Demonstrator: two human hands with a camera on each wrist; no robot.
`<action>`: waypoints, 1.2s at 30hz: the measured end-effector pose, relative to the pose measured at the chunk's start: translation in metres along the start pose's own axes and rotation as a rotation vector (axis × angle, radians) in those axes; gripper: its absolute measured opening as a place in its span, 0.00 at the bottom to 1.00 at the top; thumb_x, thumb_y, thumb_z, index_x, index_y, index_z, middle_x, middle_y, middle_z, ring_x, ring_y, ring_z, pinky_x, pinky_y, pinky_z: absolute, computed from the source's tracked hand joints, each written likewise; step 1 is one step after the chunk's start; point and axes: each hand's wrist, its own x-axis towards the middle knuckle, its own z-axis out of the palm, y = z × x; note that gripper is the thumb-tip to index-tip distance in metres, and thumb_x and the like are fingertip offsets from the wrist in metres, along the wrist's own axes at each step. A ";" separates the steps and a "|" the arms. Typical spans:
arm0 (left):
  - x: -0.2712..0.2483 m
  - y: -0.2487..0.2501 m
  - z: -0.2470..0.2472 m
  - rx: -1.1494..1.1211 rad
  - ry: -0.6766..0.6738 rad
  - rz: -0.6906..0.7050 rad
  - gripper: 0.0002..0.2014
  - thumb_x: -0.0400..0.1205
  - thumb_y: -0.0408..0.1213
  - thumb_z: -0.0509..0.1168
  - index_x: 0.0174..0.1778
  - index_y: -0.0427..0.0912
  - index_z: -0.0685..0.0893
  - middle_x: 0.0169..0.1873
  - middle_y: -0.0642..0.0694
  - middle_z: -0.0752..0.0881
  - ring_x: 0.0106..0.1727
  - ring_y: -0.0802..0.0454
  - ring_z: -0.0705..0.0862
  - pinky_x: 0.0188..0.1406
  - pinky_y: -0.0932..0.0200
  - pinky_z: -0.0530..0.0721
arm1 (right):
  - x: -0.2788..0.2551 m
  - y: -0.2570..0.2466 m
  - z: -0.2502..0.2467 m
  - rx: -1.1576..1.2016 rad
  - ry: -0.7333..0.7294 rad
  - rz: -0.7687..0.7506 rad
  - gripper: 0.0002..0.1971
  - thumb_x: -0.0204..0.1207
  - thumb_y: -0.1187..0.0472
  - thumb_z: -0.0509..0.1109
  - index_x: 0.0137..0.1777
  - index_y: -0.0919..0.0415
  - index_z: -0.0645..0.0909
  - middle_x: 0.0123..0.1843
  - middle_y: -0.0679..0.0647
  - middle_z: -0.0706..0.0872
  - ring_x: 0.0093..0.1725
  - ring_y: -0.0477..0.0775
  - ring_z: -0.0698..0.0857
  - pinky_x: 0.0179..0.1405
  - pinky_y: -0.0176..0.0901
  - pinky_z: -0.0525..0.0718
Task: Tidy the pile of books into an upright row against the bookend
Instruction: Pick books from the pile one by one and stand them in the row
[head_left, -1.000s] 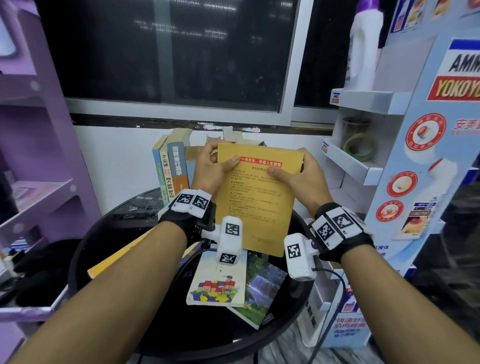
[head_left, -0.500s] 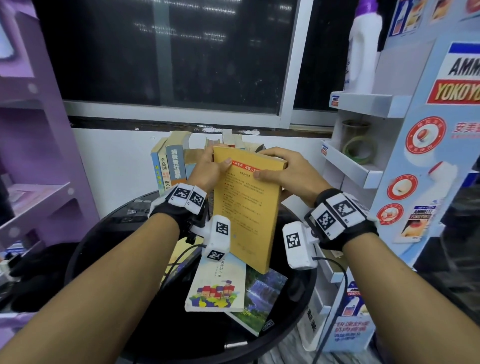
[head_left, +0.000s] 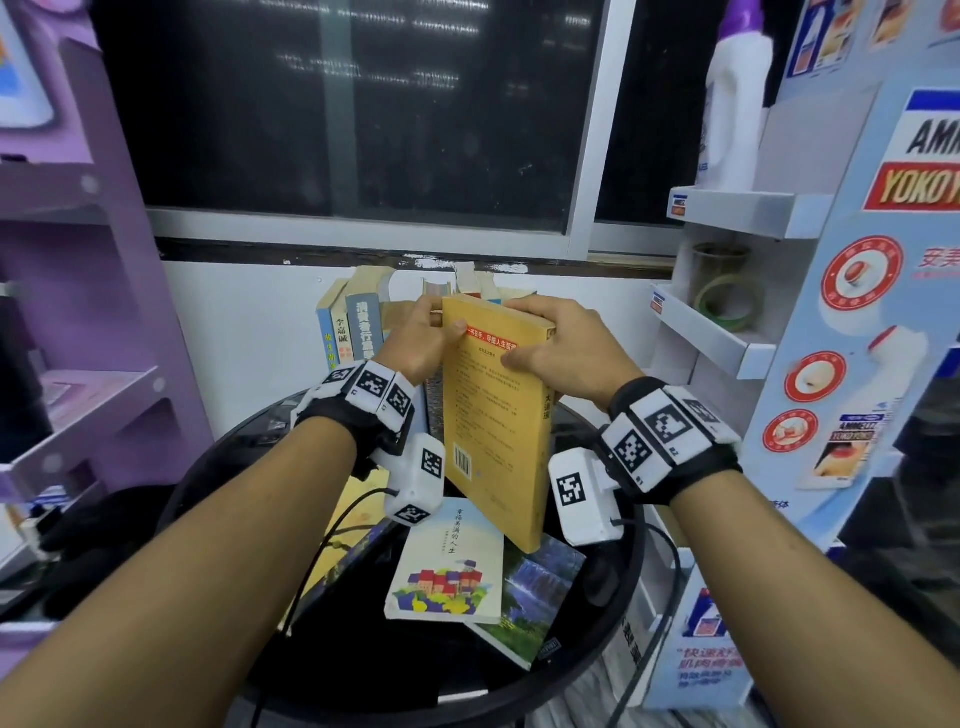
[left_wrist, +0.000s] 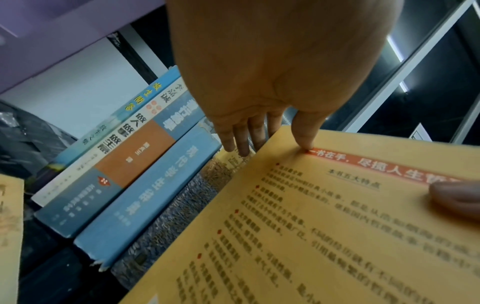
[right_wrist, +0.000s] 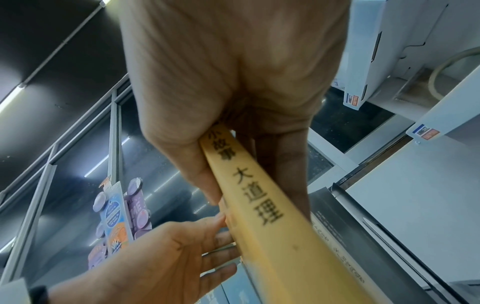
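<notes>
Right hand (head_left: 563, 343) clamps thumb against fingers; left hand (head_left: 415, 338) pinches likewise, its fingers (left_wrist: 241, 142) apparently straight behind.

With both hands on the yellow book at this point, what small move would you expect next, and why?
Probably slide the yellow book down into the row beside the upright books. The right hand grips its top by the spine, the left hand holds the other top corner with fingers behind it, and the book is turned nearly edge-on, close to the blue-spined book. Other books still lie flat on the black table.
</notes>
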 end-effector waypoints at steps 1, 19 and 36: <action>0.000 0.000 0.000 0.003 0.001 0.003 0.19 0.85 0.40 0.62 0.71 0.40 0.71 0.62 0.43 0.82 0.64 0.44 0.81 0.63 0.44 0.81 | 0.000 0.000 0.001 -0.003 0.009 0.000 0.27 0.74 0.61 0.76 0.72 0.48 0.77 0.60 0.49 0.84 0.52 0.50 0.84 0.37 0.34 0.83; 0.020 0.013 0.013 0.324 0.232 0.134 0.24 0.81 0.44 0.67 0.72 0.44 0.74 0.71 0.45 0.75 0.72 0.46 0.73 0.73 0.47 0.72 | -0.008 0.015 -0.040 -0.003 0.088 0.149 0.24 0.74 0.64 0.75 0.70 0.52 0.78 0.59 0.52 0.86 0.55 0.57 0.87 0.43 0.50 0.90; 0.067 0.015 0.039 0.669 0.183 0.156 0.38 0.75 0.62 0.65 0.76 0.43 0.70 0.74 0.41 0.73 0.74 0.42 0.71 0.74 0.44 0.69 | 0.027 0.037 -0.037 -0.074 0.229 0.194 0.22 0.77 0.62 0.73 0.70 0.52 0.77 0.55 0.51 0.83 0.51 0.56 0.85 0.38 0.47 0.88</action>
